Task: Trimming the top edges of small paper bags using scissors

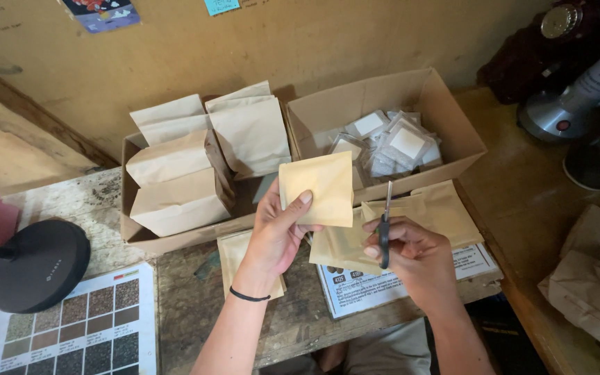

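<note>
While the left hand (278,232) pinches a small square kraft pouch (317,189) between thumb and fingers, holding it upright above the surface (196,298), the right hand (411,253) is closed around a pair of scissors (385,226) with the blades pointing up, just beside the pouch's right edge. The blades look shut or nearly so, and they sit close to the pouch without clearly touching it. Under both hands lies a loose stack of larger kraft pouches (446,208) on a printed sheet (362,285). Behind them stand two cardboard boxes: the left box (137,232) holds folded paper bags, the right box (446,111) holds clear packets with white squares inside.

To do this well, my judgement is that the left grip should stay low on the pouch, thumb well away from the line the blades would follow, with the pouch kept flat and taut so it does not buckle. The scissors are best opened only as far as needed and brought squarely to the edge, cutting straight rather than at a slant. A black round lamp base (36,264) and a colour swatch chart (81,326) sit to the left, well apart
</note>
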